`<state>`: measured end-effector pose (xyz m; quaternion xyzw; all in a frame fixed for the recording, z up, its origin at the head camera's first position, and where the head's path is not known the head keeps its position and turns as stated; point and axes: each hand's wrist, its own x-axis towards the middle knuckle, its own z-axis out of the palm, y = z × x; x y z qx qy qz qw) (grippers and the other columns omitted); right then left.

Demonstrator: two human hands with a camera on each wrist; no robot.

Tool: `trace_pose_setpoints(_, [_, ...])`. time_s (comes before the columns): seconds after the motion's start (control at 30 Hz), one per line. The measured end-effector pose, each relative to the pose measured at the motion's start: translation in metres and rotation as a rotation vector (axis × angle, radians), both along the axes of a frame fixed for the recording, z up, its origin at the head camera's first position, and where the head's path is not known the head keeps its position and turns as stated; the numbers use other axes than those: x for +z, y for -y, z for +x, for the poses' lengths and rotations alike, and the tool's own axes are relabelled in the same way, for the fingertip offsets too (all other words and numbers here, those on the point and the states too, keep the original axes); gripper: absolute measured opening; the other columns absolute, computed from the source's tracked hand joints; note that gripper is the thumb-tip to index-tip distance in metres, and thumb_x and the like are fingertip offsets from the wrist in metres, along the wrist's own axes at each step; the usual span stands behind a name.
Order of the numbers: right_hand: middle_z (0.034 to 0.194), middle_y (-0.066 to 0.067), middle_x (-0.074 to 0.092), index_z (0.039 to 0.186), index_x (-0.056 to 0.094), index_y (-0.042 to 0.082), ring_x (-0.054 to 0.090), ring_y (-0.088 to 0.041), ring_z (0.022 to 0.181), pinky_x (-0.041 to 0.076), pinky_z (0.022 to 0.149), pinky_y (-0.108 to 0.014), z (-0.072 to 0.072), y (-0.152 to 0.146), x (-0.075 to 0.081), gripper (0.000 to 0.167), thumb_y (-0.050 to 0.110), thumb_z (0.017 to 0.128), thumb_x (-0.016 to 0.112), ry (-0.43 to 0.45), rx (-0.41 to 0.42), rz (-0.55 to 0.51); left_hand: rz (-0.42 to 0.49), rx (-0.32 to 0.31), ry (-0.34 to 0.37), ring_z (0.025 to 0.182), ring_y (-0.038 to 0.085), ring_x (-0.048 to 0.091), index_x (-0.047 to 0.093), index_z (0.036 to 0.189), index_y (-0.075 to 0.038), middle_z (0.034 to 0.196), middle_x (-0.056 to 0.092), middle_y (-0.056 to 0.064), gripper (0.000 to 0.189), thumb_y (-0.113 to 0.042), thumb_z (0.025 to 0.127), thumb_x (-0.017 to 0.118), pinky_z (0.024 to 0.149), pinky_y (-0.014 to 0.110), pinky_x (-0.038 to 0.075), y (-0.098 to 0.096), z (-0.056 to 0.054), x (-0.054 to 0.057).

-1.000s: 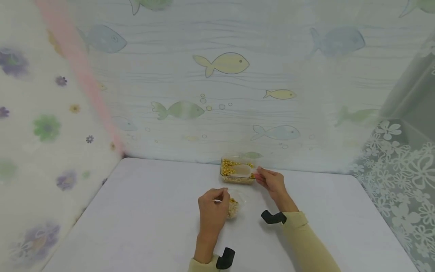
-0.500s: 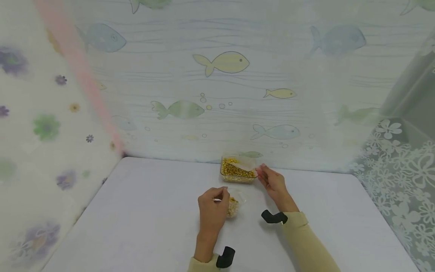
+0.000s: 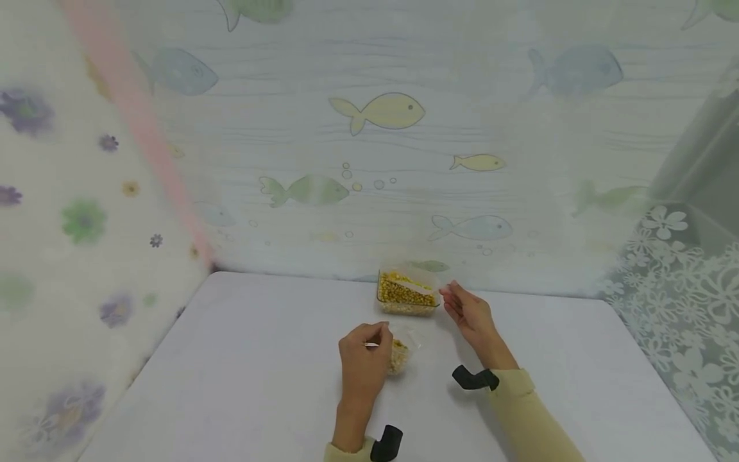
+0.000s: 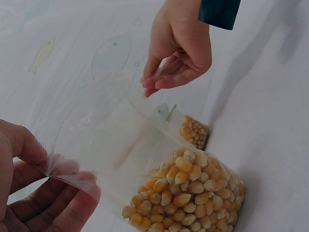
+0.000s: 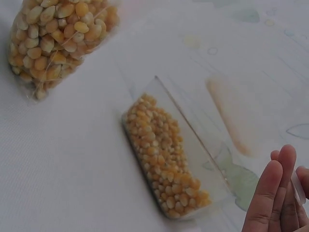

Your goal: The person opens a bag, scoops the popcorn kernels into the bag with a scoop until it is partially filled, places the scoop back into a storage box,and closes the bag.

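My left hand (image 3: 365,356) pinches the rim of a clear plastic bag (image 4: 111,130) and holds its mouth open. Dried corn kernels (image 4: 188,193) fill the bag's lower part, which rests on the table. Farther back, a clear rectangular container (image 3: 407,309) holds more corn kernels (image 5: 159,154). At that container's right end, my right hand (image 3: 470,317) pinches the handle of a white scoop (image 3: 411,287). The scoop is tilted nearly edge-on over the container. In the right wrist view only the fingers (image 5: 263,198) and a bit of the pale handle show clearly.
The white table (image 3: 260,372) meets a fish-patterned wall (image 3: 300,128) close behind the container. A flower-patterned wall (image 3: 81,289) stands on the left, and a lace-like floral sheet (image 3: 687,321) hangs on the right.
The scoop has turned from lying face-up over the container to nearly edge-on, uncovering more kernels there. My right hand has shifted slightly right. My left hand keeps its hold on the bag.
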<state>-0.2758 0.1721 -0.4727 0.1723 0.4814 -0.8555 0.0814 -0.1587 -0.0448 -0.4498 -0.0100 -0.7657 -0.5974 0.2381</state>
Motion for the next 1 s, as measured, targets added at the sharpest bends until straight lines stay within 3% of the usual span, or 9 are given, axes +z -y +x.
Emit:
trace_pose_setpoints(0.37, [0.082,0.006,0.076,0.088,0.074,0.018,0.067,-0.004,0.078,0.056,0.081,-0.017,0.017,-0.004,0.012,0.023,0.026,0.104,0.059,-0.026,0.021,0.025,0.010,-0.015,-0.020,0.067,0.008,0.066,0.082,0.091,-0.007,0.072,0.070,-0.002,0.016,0.001,0.091,0.068,0.056,0.025,0.058,-0.005,0.003,-0.004])
trace_pose_setpoints(0.63, [0.083,0.007,0.076,0.092,0.073,0.018,0.066,-0.004,0.080,0.055,0.082,-0.016,0.025,-0.001,0.023,0.022,0.029,0.104,0.059,-0.060,0.057,0.023,-0.011,0.006,-0.041,0.067,0.007,0.065,0.081,0.088,-0.007,0.071,0.069,-0.002,0.017,0.003,0.090,0.068,0.056,0.023,0.057,-0.002,0.001,-0.004])
trace_pose_setpoints(1.0, [0.077,0.007,0.074,0.082,0.074,0.019,0.063,-0.003,0.071,0.054,0.076,-0.015,0.037,-0.009,0.021,0.030,0.030,0.104,0.058,-0.069,0.067,0.055,-0.030,0.028,-0.017,0.066,0.006,0.065,0.081,0.086,-0.008,0.070,0.069,-0.004,0.015,0.002,0.089,0.070,0.057,0.023,0.057,-0.002,0.001,-0.002])
